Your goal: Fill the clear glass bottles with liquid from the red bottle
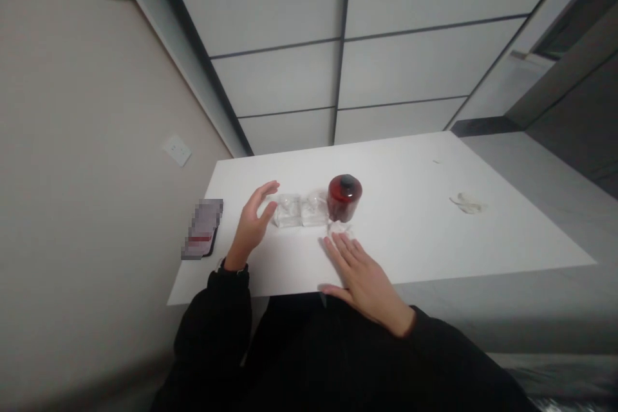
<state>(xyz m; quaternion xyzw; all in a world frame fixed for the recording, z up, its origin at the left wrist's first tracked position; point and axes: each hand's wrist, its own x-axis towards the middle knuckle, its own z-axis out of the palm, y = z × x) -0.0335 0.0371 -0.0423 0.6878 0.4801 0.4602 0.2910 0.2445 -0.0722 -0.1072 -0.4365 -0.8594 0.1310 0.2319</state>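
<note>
Two clear, box-like containers stand side by side on the white table [290,264], the left container [290,212] and the right container [315,211]; what they hold is too blurred to tell. My left hand [253,219] is beside the left one, thumb and fingers apart, with nothing in it. A dark red bottle [344,199] with a black top stands just right of the containers. In front of it lies a crumpled white piece [340,228], perhaps tissue. My right hand [360,273] reaches flat toward that piece, fingers stretched out, fingertips at its near edge.
A phone [205,228] lies at the table's left edge, near the wall with a socket [177,150]. A thin pale crumpled strip [467,203] lies on the right part of the table. Panelled cabinet doors [284,84] rise behind the far edge.
</note>
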